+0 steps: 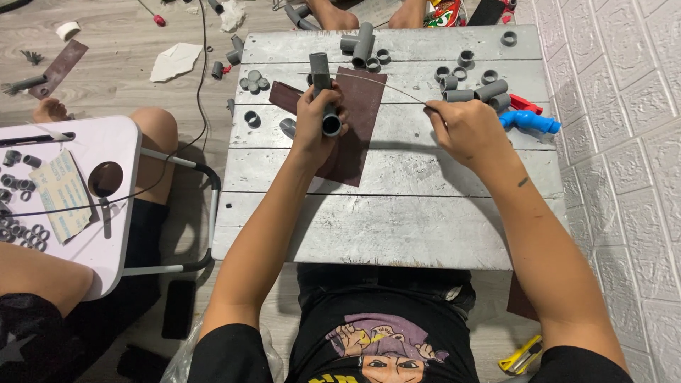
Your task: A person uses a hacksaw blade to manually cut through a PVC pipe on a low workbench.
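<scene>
Gripping a grey plastic pipe piece (323, 92) in a closed fist, the left hand (317, 120) holds it nearly upright over a sheet of dark brown sandpaper (355, 128) that lies on the low grey plank table (383, 220); the fingers are wrapped tight around the tube, with its open end facing the camera just below the knuckles. The right hand (464, 128) sits well apart to the right, its thumb and fingertips pressed together on the end of a thin, light wire or strip (386, 86) that runs in a shallow arc back toward the top of the pipe. Whether that strand goes into the pipe or only passes behind it cannot be told. Beyond the right hand lies a cluster of short grey pipe pieces and rings (472, 81), and a blue pipe fitting (530, 122) with a red part behind it rests near the table's right edge. As a judgement, the strand looks springy: if the pinch slackens it could whip free and flick toward the face. The pipe is held only by one fist in the air, so a hard pull sideways could twist it out of the grip, and a sweeping right forearm could knock the loose rings off the table onto the cluttered floor.
</scene>
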